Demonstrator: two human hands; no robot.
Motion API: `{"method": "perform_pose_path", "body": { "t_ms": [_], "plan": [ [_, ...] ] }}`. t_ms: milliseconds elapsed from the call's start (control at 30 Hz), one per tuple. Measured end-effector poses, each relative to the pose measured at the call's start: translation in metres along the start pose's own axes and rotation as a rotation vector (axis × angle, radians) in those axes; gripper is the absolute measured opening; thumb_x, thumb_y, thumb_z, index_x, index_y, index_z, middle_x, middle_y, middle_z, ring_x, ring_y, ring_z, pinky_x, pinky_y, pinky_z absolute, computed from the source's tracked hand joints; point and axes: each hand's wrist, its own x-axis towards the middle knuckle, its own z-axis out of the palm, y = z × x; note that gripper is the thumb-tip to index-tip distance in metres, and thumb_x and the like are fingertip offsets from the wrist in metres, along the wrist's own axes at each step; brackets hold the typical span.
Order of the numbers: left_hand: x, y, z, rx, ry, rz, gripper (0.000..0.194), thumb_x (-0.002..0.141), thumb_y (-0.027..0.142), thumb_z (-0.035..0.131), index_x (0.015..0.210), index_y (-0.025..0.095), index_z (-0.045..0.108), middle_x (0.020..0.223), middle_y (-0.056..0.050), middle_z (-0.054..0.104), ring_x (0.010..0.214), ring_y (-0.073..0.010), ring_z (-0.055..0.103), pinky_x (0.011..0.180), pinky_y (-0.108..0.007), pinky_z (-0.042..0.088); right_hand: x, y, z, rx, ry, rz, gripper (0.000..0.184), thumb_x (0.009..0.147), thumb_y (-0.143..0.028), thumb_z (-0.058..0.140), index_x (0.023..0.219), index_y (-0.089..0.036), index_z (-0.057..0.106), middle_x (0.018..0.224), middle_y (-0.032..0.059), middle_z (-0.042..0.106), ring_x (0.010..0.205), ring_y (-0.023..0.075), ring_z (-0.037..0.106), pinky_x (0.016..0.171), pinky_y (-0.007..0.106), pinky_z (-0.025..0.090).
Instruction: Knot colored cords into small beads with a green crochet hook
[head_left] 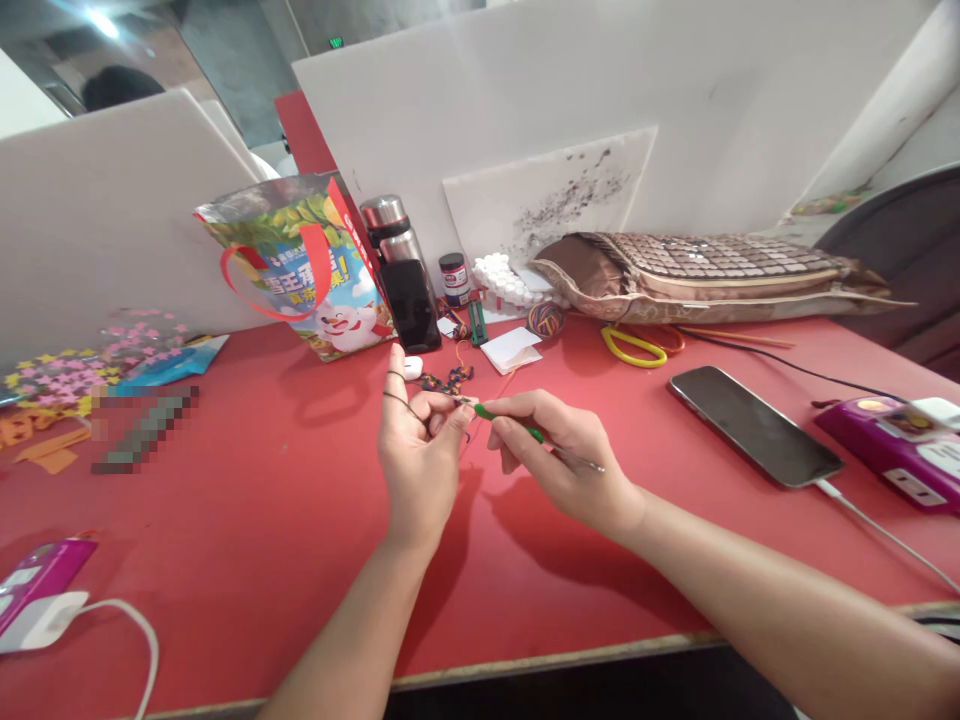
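My left hand [421, 465] is raised over the middle of the table, its index finger upright with dark yarn [403, 402] looped round it. Its thumb and other fingers pinch a small piece of yarn work that is mostly hidden. My right hand [574, 450] grips a crochet hook [534, 434] with a green handle and a silver end. The hook's tip meets the work at my left fingertips. Just beyond lies a dark, multicoloured strand of yarn [451, 380], and a ball of multicoloured yarn [546, 318] sits farther back.
Behind stand a colourful bag [337, 285], a thermos [391, 235], an upright black phone [411, 305] and a jar [454, 278]. Yellow-handled scissors [634, 348], a charging phone [754, 425] and a purple power strip [874, 445] lie right. A white charger [45, 620] is at lower left.
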Motion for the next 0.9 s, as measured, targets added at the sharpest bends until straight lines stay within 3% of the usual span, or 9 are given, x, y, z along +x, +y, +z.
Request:
{"method": "perform_pose_path", "body": {
  "t_ms": [167,333,467,667,900],
  "plan": [
    [-0.004,-0.003,0.005,-0.115,-0.048,-0.063,0.105,0.075,0.023,0.095,0.166,0.03,0.045,0.075,0.009,0.063,0.062,-0.0079,0.054,0.066,-0.018,0.05,-0.006,0.0,0.009,-0.115,0.082,-0.041,0.012,0.108,-0.029,0.063,0.114,-0.022,0.071,0.087,0.0044,0.076,0.065,0.0147,0.071,0.064,0.03,0.058],
    [0.003,0.001,0.0,-0.299,-0.126,-0.136,0.097,0.069,0.021,0.098,0.156,0.027,0.057,0.076,0.009,0.064,0.069,-0.0081,0.063,0.073,-0.019,0.056,-0.003,0.002,0.007,0.225,0.088,0.015,0.018,0.106,-0.036,0.069,0.118,-0.023,0.073,0.088,0.0037,0.077,0.067,0.016,0.072,0.066,0.033,0.063],
    [0.011,0.003,-0.009,-0.35,-0.191,-0.168,0.086,0.065,0.017,0.1,0.144,0.023,0.066,0.076,0.007,0.067,0.073,-0.0088,0.068,0.078,-0.019,0.058,0.008,0.001,-0.005,0.454,0.013,0.154,0.019,0.101,-0.039,0.076,0.109,-0.022,0.078,0.082,0.0022,0.078,0.061,0.015,0.071,0.064,0.034,0.063],
    [0.017,0.008,-0.018,-0.357,-0.321,-0.197,0.074,0.067,0.016,0.099,0.135,0.024,0.072,0.077,0.005,0.068,0.072,-0.0109,0.07,0.078,-0.022,0.06,0.018,0.002,-0.022,0.518,-0.047,0.275,0.024,0.096,-0.044,0.083,0.102,-0.02,0.082,0.076,0.0026,0.079,0.055,0.0148,0.067,0.057,0.032,0.057],
    [0.017,0.011,-0.022,-0.359,-0.41,-0.205,0.075,0.07,0.018,0.096,0.14,0.024,0.071,0.079,0.003,0.065,0.071,-0.0109,0.067,0.073,-0.022,0.057,0.021,-0.005,-0.03,0.526,-0.061,0.293,0.022,0.093,-0.042,0.085,0.095,-0.02,0.084,0.071,0.0033,0.079,0.049,0.0143,0.064,0.049,0.029,0.051]
  ]
}}
